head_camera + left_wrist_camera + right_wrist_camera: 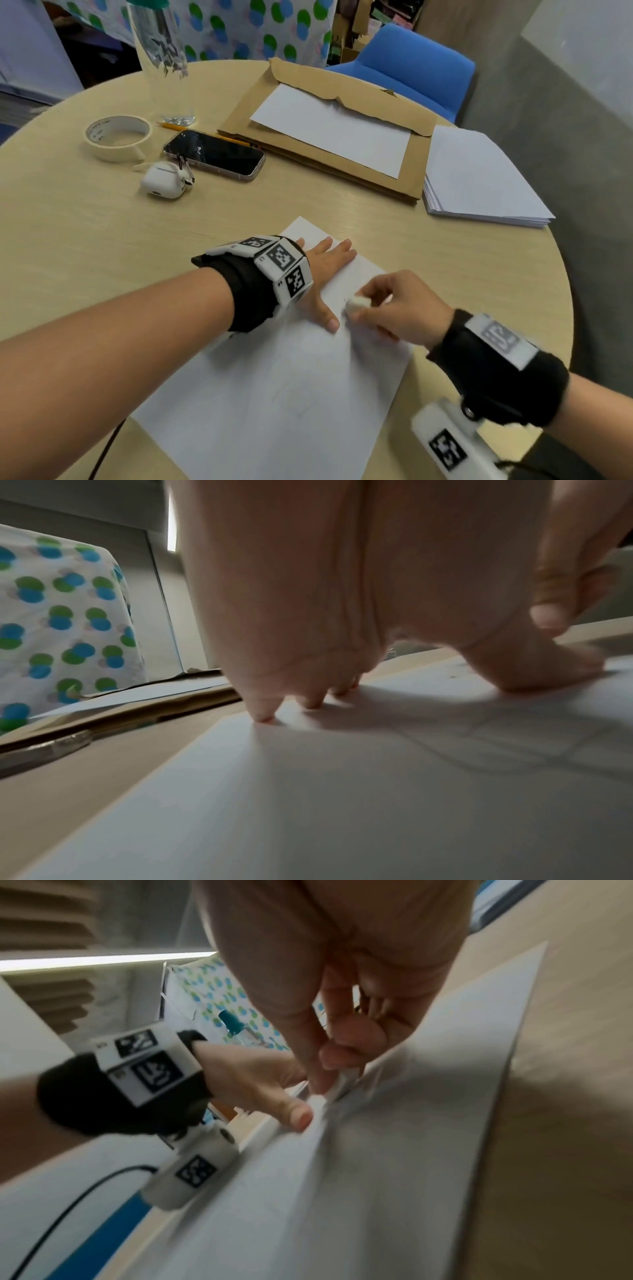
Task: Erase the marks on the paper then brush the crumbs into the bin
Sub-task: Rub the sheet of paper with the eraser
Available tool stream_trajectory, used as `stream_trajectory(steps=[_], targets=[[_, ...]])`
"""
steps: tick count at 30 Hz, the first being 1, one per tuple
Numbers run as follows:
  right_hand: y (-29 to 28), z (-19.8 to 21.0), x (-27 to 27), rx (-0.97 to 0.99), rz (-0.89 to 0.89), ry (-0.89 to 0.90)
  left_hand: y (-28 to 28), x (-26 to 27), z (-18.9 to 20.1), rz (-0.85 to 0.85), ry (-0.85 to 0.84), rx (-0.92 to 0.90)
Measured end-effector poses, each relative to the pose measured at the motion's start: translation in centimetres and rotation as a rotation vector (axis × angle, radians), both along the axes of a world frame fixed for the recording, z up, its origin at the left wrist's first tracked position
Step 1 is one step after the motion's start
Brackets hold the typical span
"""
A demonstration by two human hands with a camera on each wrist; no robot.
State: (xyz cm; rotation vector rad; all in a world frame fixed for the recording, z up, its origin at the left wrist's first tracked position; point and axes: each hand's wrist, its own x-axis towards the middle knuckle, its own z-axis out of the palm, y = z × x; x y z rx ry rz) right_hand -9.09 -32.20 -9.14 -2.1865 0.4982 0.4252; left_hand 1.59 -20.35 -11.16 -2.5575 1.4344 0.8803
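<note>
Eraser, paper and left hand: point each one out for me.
eraser [356, 303], head view, its white exposed end.
paper [291, 394], head view, bare middle.
left hand [325, 270], head view, its back.

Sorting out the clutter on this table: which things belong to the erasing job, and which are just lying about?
In use: eraser, right hand, left hand, paper.

Lying about: tape, phone, earbud case, pencil, bottle, envelope, paper stack.

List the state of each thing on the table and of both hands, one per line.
Paper: flat, faint marks left.
Eraser: pinched, on the paper.
Left hand: fingers spread, pressing the paper.
Right hand: gripping the eraser.
Phone: screen dark, face up.
Earbud case: closed.
Envelope: flap open.
</note>
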Motion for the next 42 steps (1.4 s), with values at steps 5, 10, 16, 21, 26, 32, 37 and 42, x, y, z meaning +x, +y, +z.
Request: stream_trajectory(steps=[5,10,16,21,26,32,37,42], targets=[[-1.3,0.8,2.9,0.028,-0.101,0.049,0.0,0.1,0.0,-0.015,0.014,0.004],[-0.9,-0.1,2.2,0.048,-0.207,-0.054,0.1,0.1,-0.1,-0.002,0.016,-0.017],[-0.1,0.6,0.9,0.034,-0.053,0.108,-0.1,0.3,-0.5,-0.018,-0.002,0.008],[-0.7,0.5,3.3,0.008,-0.258,-0.077,0.0,0.2,-0.3,-0.004,0.002,-0.024],[0.0,0.6,-0.4,0.07,-0.035,0.127,-0.1,0.2,-0.4,-0.036,-0.007,0.013],[-1.1,1.1,3.6,-0.005,-0.229,-0.02,0.0,0.2,-0.4,-0.018,0.015,-0.021],[-0.4,0.1,0.0,-0.011,-0.03,0.006,0.0,0.3,-0.4,-0.03,0.0,0.006],[-0.9,1.4,1.9,-0.036,-0.018,0.101,0.0,0.3,-0.1,-0.03,0.021,0.006]])
